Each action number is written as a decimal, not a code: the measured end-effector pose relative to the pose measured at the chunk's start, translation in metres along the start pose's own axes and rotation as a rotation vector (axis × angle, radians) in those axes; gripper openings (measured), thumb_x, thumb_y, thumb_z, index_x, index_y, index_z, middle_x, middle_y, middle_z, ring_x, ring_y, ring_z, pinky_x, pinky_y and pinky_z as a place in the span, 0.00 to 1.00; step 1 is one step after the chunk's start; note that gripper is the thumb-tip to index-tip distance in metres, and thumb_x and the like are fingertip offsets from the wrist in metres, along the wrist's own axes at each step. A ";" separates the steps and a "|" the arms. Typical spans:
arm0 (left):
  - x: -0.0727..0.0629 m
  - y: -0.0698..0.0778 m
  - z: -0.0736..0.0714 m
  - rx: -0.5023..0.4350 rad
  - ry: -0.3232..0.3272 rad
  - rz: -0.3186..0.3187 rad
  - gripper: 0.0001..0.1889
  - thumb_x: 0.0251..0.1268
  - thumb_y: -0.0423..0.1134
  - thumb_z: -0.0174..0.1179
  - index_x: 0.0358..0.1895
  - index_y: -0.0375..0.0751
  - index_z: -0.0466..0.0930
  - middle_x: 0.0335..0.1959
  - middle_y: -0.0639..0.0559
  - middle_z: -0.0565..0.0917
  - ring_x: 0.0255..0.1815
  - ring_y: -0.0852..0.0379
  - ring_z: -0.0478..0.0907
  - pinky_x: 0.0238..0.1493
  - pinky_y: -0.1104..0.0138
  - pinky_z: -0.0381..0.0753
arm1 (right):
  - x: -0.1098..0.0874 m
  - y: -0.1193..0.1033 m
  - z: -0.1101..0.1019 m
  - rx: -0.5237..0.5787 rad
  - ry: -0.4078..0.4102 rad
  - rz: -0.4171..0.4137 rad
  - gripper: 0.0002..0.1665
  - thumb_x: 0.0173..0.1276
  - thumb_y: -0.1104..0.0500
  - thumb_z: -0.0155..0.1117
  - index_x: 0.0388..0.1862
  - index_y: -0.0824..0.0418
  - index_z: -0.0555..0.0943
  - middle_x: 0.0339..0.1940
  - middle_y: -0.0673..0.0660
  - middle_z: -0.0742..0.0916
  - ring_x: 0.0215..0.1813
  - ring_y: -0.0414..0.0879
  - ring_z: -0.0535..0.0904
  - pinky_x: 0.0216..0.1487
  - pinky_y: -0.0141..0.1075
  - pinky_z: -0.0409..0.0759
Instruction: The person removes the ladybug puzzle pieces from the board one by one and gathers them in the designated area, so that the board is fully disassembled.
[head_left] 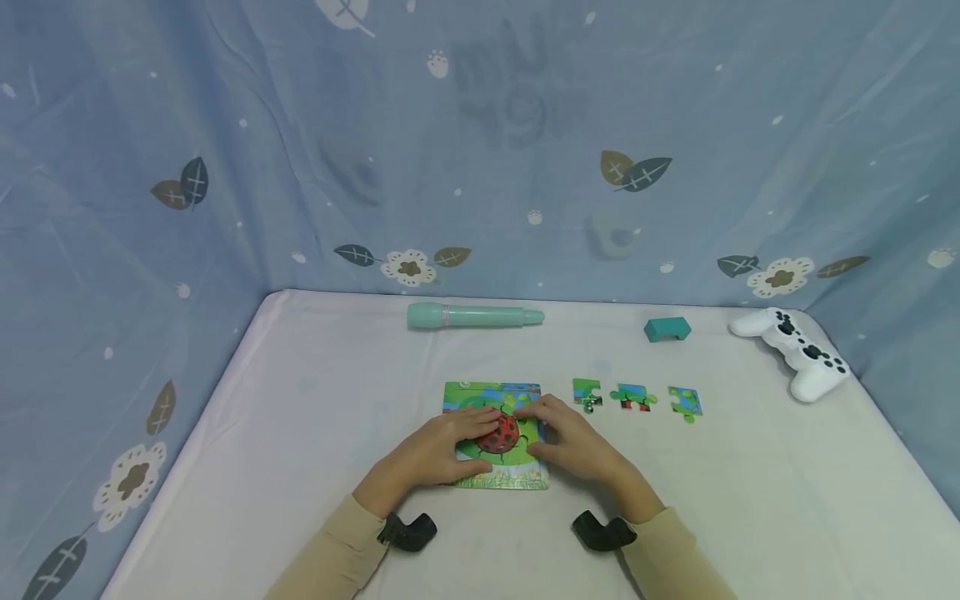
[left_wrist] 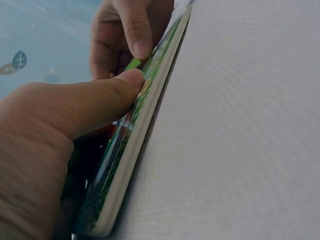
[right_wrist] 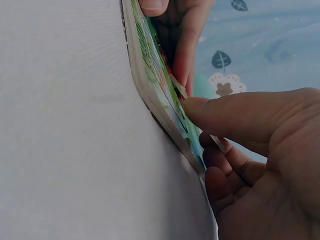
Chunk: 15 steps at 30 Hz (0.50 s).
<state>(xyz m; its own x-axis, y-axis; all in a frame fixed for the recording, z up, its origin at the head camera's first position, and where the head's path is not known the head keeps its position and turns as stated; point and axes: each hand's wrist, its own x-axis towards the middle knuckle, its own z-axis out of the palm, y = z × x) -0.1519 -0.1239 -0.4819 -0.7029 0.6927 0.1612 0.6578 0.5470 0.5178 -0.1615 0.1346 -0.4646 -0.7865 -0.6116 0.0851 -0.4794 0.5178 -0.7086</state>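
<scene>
A ladybug jigsaw puzzle (head_left: 517,478) in a flat tray lies on the white cloth in front of the person. The left hand (head_left: 438,450) rests over its left side, fingers lying across the red ladybug and thumb near the bottom edge. At the right side, the right hand (head_left: 576,442) pinches a green puzzle piece (left_wrist: 133,64) between thumb and fingers. That piece stands tilted up from the puzzle in the right wrist view, mostly hidden by the fingers. Three loose pieces lie right of the tray: a green one (head_left: 587,392), a blue-and-red one (head_left: 633,397) and a blue-and-green one (head_left: 686,401).
A mint-green tube-shaped object (head_left: 476,316) lies along the back of the table. Farther right are a small teal block (head_left: 667,328) and a white game controller (head_left: 795,350) near the table's right edge. A blue patterned curtain (head_left: 495,167) surrounds the back and sides.
</scene>
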 end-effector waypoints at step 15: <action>0.000 0.002 -0.001 -0.002 -0.010 -0.007 0.32 0.60 0.55 0.62 0.64 0.41 0.72 0.68 0.52 0.70 0.71 0.53 0.64 0.70 0.56 0.65 | -0.014 -0.001 -0.038 0.043 0.074 0.039 0.30 0.61 0.65 0.66 0.63 0.60 0.73 0.57 0.55 0.77 0.53 0.48 0.74 0.51 0.43 0.78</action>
<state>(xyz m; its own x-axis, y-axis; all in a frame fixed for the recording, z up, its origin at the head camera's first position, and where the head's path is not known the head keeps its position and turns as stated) -0.1508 -0.1236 -0.4798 -0.7051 0.6932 0.1492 0.6521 0.5514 0.5203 -0.1652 0.1652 -0.4382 -0.8319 -0.5444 0.1072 -0.4316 0.5136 -0.7416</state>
